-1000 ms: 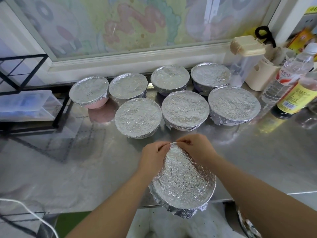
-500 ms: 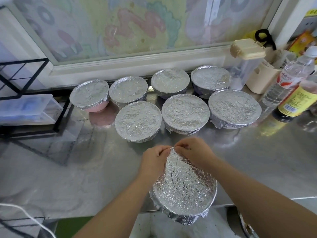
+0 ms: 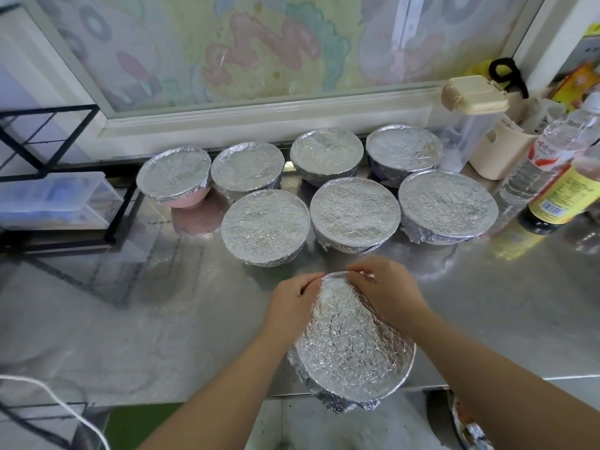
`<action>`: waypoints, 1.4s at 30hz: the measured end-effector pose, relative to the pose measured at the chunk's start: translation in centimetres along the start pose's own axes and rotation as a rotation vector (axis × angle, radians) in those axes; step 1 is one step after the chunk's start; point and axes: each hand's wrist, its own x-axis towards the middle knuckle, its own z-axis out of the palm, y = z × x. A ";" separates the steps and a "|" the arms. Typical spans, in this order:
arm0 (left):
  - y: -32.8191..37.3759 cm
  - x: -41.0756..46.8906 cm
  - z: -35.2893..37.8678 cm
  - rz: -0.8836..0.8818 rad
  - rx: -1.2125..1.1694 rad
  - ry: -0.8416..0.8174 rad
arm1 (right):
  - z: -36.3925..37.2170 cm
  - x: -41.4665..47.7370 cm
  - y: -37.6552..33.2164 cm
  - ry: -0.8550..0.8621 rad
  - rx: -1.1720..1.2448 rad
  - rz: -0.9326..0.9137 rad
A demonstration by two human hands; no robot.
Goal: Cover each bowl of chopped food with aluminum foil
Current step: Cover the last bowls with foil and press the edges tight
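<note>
A foil-covered bowl [image 3: 354,352] stands at the near edge of the steel counter [image 3: 162,319], part of it over the edge. My left hand [image 3: 293,306] grips the foil at the bowl's far-left rim, fingers curled over it. My right hand [image 3: 386,292] pinches the foil at the far rim, fingertips close to the left hand's. Behind stand several more foil-covered bowls in two rows, among them a pink one [image 3: 175,177] at the far left and a wide one [image 3: 448,206] at the right.
A black wire rack [image 3: 48,151] with a clear plastic drawer box [image 3: 55,199] stands at the left. At the right are a clear container with a beige lid [image 3: 470,118], a beige holder [image 3: 500,151], a water bottle [image 3: 545,160] and a dark sauce bottle [image 3: 565,196]. A white cord [image 3: 58,404] lies near left.
Both hands stay at the bowl's far rim, with only small finger shifts on the foil. The view has tipped slightly, so the scene sits lower in frame.
</note>
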 end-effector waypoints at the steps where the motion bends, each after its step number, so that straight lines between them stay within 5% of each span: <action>1: 0.0 0.0 0.3 -0.002 -0.003 0.002 | 0.0 0.3 -0.4 -0.033 -0.008 -0.030; 6: 0.0 0.0 0.8 -0.023 0.002 0.038 | 0.5 1.9 -1.5 -0.163 -0.026 -0.066; 17: 0.3 -0.3 1.1 0.007 0.060 0.087 | 0.5 1.4 -1.8 -0.149 -0.139 -0.085; 26: 1.4 0.3 0.9 -0.085 -0.145 0.101 | -0.9 1.3 -2.7 0.024 -0.249 -0.088; 31: 0.1 -1.4 2.1 -0.137 -0.315 0.160 | 0.9 -2.2 -2.4 -0.151 -0.461 0.038; 42: 0.4 -1.3 2.1 -0.215 -0.399 0.170 | 1.3 -1.9 -2.3 -0.157 -0.508 0.019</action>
